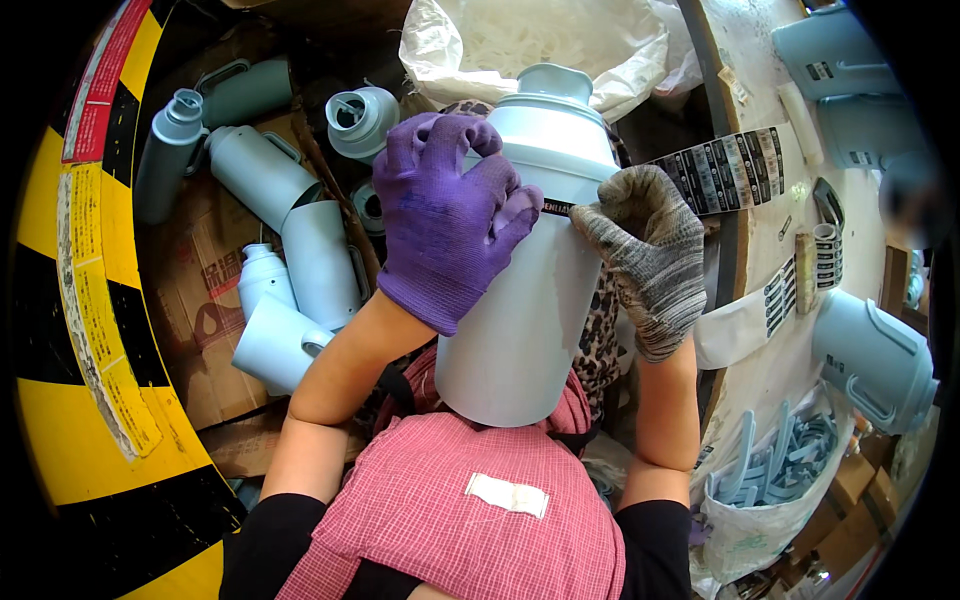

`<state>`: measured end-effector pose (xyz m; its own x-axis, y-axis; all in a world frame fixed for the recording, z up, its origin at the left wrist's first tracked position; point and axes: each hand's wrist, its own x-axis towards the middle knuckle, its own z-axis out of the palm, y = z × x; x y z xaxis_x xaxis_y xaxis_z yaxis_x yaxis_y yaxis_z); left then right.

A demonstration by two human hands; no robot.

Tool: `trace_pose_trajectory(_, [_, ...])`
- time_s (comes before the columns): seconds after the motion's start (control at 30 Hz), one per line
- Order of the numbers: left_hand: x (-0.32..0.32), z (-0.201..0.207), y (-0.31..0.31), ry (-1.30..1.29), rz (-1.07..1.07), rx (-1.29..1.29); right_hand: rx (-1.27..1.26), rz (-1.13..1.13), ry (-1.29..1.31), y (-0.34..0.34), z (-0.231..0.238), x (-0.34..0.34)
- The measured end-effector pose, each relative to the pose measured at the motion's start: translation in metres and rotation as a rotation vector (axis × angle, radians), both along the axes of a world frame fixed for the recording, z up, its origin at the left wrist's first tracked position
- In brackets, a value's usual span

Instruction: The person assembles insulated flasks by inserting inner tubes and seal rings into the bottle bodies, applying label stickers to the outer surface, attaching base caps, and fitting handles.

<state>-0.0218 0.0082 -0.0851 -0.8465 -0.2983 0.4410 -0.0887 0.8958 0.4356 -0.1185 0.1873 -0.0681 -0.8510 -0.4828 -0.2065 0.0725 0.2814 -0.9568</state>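
A large pale blue vacuum flask [510,310] leans on my lap, its narrower neck pointing away from me. A narrow black label [556,207] lies across its body just below the shoulder. My left hand [450,220], in a purple knit glove, is closed with curled fingers against the flask, its thumb and forefinger at the label's left end. At the label's right end, the thumb and forefinger of my right hand [648,255], in a grey mottled glove, are pinched together. The fingertips partly hide both ends of the label.
Several pale blue flask bodies [320,260] lie in a cardboard box [205,350] at left. A white sack [430,50] stands beyond. On the right-hand table [770,240] are a label sheet [725,172] and blue jugs [870,355]; a bag [765,525] of blue handles hangs nearer. A striped barrier [110,420] borders the left.
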Motion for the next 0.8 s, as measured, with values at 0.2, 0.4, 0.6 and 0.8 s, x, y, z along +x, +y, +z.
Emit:
trace_pose_trajectory(0.2, [-0.003, 0.003, 0.003, -0.024, 0.032, -0.091, 0.175, 0.055, 0.06, -0.003, 0.009, 0.001])
trace_pose_trajectory(0.4, [0.004, -0.007, -0.023, -0.19, -0.025, -0.126, 0.157, 0.121, -0.02, 0.005, 0.0, -0.017])
trace_pose_trajectory(0.6, [0.004, -0.016, -0.034, -0.093, -0.054, 0.431, -0.07, -0.129, -0.103, 0.018, -0.021, -0.02])
trace_pose_trajectory(0.8, [-0.019, -0.044, -0.005, 0.07, -0.276, 0.279, -0.21, 0.015, 0.066, 0.033, -0.035, 0.012])
